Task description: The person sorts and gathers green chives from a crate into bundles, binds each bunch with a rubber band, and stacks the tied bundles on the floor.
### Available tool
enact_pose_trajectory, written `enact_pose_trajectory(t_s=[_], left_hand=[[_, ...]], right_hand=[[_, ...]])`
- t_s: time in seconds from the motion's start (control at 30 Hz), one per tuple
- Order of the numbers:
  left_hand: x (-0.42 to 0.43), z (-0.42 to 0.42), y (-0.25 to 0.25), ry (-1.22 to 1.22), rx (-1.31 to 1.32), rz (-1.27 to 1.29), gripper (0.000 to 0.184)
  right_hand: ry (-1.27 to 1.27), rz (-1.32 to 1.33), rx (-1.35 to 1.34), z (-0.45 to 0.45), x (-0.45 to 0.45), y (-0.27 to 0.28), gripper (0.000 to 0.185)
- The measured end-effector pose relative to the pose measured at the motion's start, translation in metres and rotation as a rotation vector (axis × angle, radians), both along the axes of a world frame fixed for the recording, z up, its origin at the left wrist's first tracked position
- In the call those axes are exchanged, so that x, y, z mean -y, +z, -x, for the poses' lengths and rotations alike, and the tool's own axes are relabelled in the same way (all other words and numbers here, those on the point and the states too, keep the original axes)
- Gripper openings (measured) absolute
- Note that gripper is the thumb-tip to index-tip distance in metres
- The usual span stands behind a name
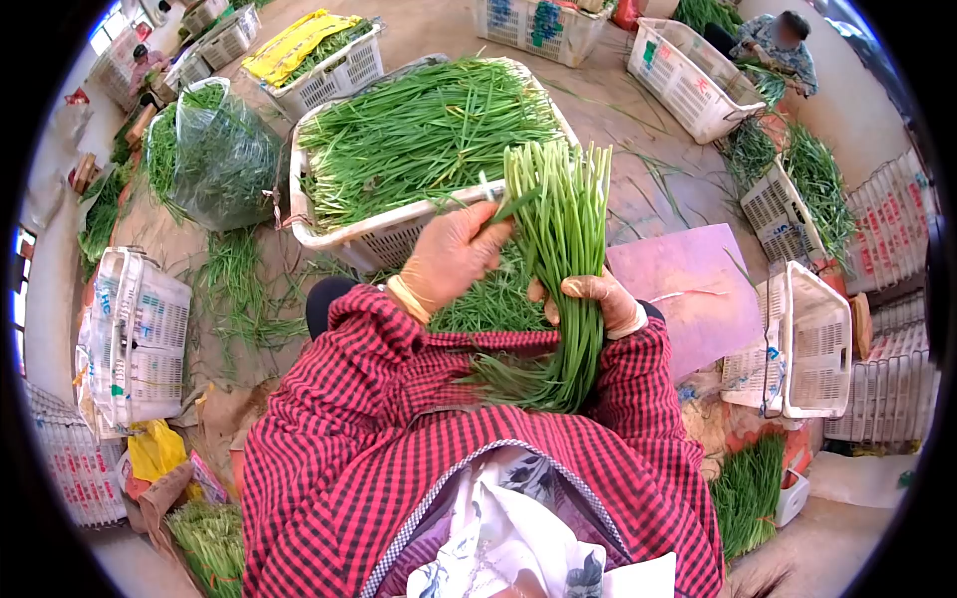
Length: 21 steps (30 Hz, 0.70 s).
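Dusty brown floor (pixel 590 92), strewn with leaves (pixel 244 279), surrounds a slotted white plastic crate (pixel 384 221) heaped with slender green stalks (pixel 429 130). By that crate's near right corner, the right hand (pixel 601 296) wraps its fingers around a smooth, fan-shaped bundle (pixel 561 219), which hides the corner. Near the crate's front rim, the left hand (pixel 454 254) pinches a green blade (pixel 517 204); whether it joins the bundle is unclear.

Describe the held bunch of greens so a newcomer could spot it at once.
Find the large white crate heaped with green stalks, above centre. Overlapping its lower right corner in view is a thick bundle, held in the right hand. Unlike the crate's sideways stalks, it points up the picture, pale ends together.
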<state>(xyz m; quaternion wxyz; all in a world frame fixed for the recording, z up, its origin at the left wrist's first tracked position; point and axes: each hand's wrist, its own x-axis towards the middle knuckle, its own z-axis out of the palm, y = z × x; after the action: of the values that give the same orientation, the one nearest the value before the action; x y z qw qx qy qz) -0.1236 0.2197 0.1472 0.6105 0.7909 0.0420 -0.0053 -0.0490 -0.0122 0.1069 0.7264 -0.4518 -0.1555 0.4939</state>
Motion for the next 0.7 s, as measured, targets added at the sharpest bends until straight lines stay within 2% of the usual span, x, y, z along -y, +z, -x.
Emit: enact_pose_trajectory(t_s=[0.1, 0.17, 0.23, 0.27, 0.33, 0.37, 0.43, 0.47, 0.5, 0.57, 0.6, 0.63, 0.67, 0.7], left_hand=[[-0.026, -0.003, -0.009, -0.102, 0.113, 0.214, 0.029], [-0.038, 0.01, 0.02, -0.004, 0.047, 0.416, 0.03], [-0.064, 0.016, 0.013, 0.036, 0.131, 0.677, 0.03], [-0.072, 0.019, 0.01, 0.033, 0.13, 0.676, 0.03], [-0.079, 0.025, 0.006, -0.034, -0.101, 0.147, 0.038], [-0.076, 0.029, 0.002, -0.104, -0.202, -0.087, 0.057], [-0.065, 0.034, -0.008, -0.141, -0.112, -0.629, 0.073], [-0.063, 0.03, -0.008, -0.161, -0.263, -0.494, 0.086], [-0.061, 0.025, -0.014, -0.16, -0.265, -0.494, 0.086], [-0.054, 0.015, -0.036, -0.236, -0.129, 0.329, 0.096], [-0.052, 0.006, -0.037, -0.345, -0.089, 0.483, 0.1], [-0.042, -0.001, -0.039, -0.369, 0.066, 0.58, 0.098], [-0.036, -0.006, -0.037, -0.406, 0.078, 0.692, 0.098], [-0.031, -0.008, -0.029, -0.442, 0.09, 0.802, 0.098]], right_hand=[[0.085, -0.049, -0.006, -0.004, 0.006, -0.008, 0.063], [0.065, -0.031, -0.009, -0.005, 0.01, -0.014, 0.063], [0.008, -0.078, -0.035, -0.005, 0.013, -0.017, 0.066], [0.001, -0.13, -0.034, -0.006, 0.012, -0.016, 0.069], [0.006, -0.147, -0.068, -0.005, 0.012, -0.013, 0.07], [0.017, -0.16, -0.102, -0.004, 0.011, -0.012, 0.071], [0.032, -0.139, -0.105, -0.003, 0.008, -0.013, 0.073], [0.059, -0.133, -0.126, -0.001, 0.005, -0.011, 0.072], [0.083, -0.128, -0.149, 0.001, 0.002, -0.01, 0.072], [0.14, -0.124, -0.109, 0.004, -0.004, -0.011, 0.07], [0.165, -0.112, -0.124, 0.007, -0.008, -0.011, 0.068], [0.192, -0.1, -0.138, 0.01, -0.012, -0.011, 0.067], [0.255, -0.12, -0.153, 0.011, -0.016, -0.015, 0.076], [0.306, -0.097, -0.137, 0.013, -0.023, -0.019, 0.075]])
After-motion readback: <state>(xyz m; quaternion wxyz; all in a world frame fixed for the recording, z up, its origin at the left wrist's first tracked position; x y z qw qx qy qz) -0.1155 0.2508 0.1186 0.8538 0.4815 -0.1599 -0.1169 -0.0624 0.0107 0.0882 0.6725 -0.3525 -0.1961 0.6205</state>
